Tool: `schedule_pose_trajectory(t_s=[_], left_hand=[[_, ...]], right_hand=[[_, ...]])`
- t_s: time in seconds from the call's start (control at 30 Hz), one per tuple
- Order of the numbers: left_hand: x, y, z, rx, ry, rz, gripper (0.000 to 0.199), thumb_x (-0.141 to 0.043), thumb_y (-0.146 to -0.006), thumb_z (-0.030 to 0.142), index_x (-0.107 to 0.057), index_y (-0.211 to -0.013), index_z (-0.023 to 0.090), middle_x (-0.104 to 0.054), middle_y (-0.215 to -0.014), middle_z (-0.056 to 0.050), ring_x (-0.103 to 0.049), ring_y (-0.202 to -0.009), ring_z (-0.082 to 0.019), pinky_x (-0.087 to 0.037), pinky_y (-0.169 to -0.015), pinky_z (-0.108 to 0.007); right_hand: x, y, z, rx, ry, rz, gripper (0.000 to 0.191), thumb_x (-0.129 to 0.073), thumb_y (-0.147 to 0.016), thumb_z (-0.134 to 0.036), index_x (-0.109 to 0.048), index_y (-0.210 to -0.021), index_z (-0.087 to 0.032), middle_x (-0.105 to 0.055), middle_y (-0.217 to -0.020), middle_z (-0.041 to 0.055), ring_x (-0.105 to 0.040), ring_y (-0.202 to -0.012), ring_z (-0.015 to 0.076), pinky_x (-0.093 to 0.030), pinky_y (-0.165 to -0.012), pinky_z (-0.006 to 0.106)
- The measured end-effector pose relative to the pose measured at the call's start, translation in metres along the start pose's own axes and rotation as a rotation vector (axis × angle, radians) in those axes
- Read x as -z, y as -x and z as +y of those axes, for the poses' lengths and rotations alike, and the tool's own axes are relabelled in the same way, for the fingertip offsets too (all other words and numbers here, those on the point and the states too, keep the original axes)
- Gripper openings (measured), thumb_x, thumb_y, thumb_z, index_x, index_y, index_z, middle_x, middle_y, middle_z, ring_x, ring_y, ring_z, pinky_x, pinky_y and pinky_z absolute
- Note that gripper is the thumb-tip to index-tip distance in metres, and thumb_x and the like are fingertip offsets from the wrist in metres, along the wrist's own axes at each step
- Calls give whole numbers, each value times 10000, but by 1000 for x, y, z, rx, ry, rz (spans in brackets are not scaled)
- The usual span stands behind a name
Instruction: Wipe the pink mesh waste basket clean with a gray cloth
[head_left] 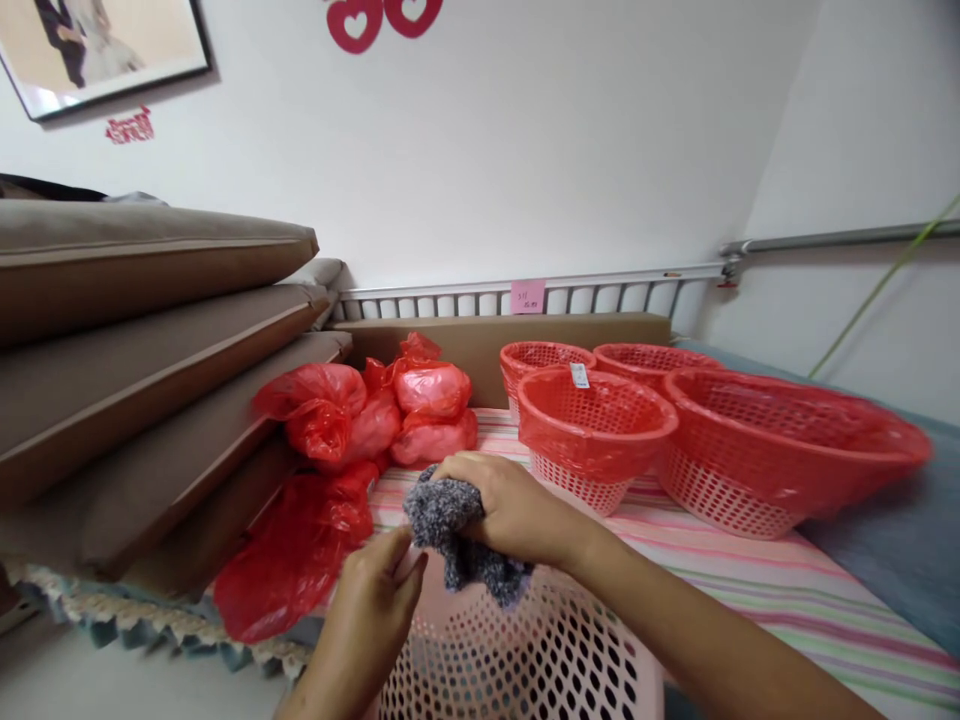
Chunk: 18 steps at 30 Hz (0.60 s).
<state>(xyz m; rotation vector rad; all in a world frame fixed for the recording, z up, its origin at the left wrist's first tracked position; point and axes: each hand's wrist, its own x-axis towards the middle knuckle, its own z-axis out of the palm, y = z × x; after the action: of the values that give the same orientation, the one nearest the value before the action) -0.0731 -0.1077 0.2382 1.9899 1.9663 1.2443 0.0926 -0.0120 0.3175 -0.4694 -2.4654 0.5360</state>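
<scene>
In the middle of the head view, my right hand (517, 505) is closed around a dark grey speckled cloth (442, 515), which bunches out on both sides of the fingers. Just left of it and lower, my left hand (382, 590) has its thumb and fingers pinched at the rim of a pale pink perforated basket (577, 640). The cloth hangs over the inside of this basket and close to its rim. Part of the rim is hidden behind my hands and the cloth.
Red-lined baskets (596, 425) stand at the right on a striped sheet (750, 580). Tied red plastic bags (431, 390) lie behind my left hand, with a loose red bag (277, 570) nearer. Large grey and brown cushions (150, 320) are stacked at the left.
</scene>
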Motion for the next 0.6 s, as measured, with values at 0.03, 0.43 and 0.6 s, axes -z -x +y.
schedule_pose_trajectory(t_s=[0.03, 0.43, 0.6], left_hand=[[0, 1, 0, -7, 20, -11, 197, -489, -839, 254, -621, -722, 166, -627, -587, 1, -603, -559, -150, -437, -519, -208], [11, 9, -16, 36, 94, 22, 287, -579, -814, 334, -697, -1029, 186, -758, -906, -36, -701, -802, -174, -528, -722, -206], [16, -21, 13, -54, -29, -144, 220, -525, -843, 294, -698, -901, 172, -716, -735, -24, -641, -643, -162, -479, -596, -226]], right_hand=[[3, 4, 3, -17, -20, 19, 224, -602, -703, -138, -618, -904, -234, -646, -894, -7, -580, -838, 167, -410, -753, 287], [23, 60, 63, -348, -246, 402, 267, -604, -656, -183, -598, -923, -197, -651, -848, -12, -597, -821, 194, -443, -763, 329], [22, 37, 39, -252, -147, 299, 194, -615, -682, -179, -610, -872, -214, -652, -855, -11, -589, -802, 178, -433, -728, 299]])
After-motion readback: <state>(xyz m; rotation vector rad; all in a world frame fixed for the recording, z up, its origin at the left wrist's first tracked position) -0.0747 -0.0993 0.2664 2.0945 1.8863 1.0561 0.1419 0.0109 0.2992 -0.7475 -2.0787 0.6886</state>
